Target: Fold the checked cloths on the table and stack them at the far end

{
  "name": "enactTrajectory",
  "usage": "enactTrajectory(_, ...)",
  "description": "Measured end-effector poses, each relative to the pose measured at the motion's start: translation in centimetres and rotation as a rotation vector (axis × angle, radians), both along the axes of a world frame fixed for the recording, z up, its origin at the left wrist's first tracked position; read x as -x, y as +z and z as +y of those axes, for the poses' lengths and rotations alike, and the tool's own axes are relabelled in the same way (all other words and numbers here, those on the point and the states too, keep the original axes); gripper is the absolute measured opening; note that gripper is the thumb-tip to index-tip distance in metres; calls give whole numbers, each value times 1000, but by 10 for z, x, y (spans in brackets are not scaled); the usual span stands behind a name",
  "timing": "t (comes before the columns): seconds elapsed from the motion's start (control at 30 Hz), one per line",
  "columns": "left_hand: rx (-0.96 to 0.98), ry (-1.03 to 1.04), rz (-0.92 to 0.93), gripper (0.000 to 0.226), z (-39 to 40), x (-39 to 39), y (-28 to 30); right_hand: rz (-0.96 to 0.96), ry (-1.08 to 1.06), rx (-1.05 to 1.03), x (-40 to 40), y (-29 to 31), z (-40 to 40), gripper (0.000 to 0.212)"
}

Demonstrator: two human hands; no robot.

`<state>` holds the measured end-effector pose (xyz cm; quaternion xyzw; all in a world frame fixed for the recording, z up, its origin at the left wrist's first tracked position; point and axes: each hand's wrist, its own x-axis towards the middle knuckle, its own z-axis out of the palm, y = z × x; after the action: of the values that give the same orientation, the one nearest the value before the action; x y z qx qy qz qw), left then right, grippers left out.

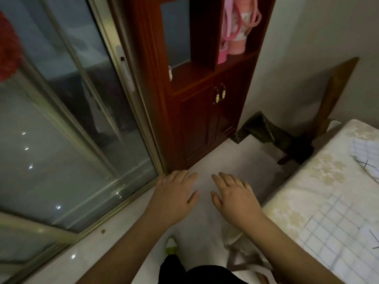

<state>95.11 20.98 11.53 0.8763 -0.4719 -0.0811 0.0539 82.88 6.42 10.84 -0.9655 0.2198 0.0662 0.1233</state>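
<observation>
1. Left hand and right hand: fingers extended, holding nothing, above the floor.
2. Checked cloths: lying on the table, right.
3. Cabinet: open shelf holds pink containers.

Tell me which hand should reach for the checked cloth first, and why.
The right hand. Both hands hang open and hold nothing over the floor, but the checked cloth lies on the patterned surface at the right. The left hand is nearer the sliding glass door and would probably have to cross over.
</observation>
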Motion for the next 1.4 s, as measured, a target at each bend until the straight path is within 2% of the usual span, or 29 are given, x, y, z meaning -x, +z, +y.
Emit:
enactTrajectory(0.17, 30, -174, -36, 72, -43, -74, 1, -16, -134, 60, -62, -1, -27, 56)
enactTrajectory(0.33, 86, -307, -66, 55, -82, -133, 5, 29, -282, 71, -105, 1, -52, 57)
enactTrajectory(0.63, 55, -582, -30, 57, -188, -176, -6, 84, -568, 49, -106, 2, -110, 56)
enactTrajectory(0.87, -2, -836, -22, 70, -303, -158, -15, 48, -785, 32, -78, -18, -180, 54)
enactTrajectory(1.07, -154, -1063, -4, 62, -391, -116, -14, 14, -1024, 27, -45, -25, -222, 53)
enactTrajectory(1.27, -140, -1290, -88, 65, -464, -62, -15, 37, -1246, 27, -8, -27, -251, 45)
enactTrajectory(1.4, -122, -1467, -79, 61, -508, -15, -15, 27, -1441, 34, 15, -27, -271, 47)
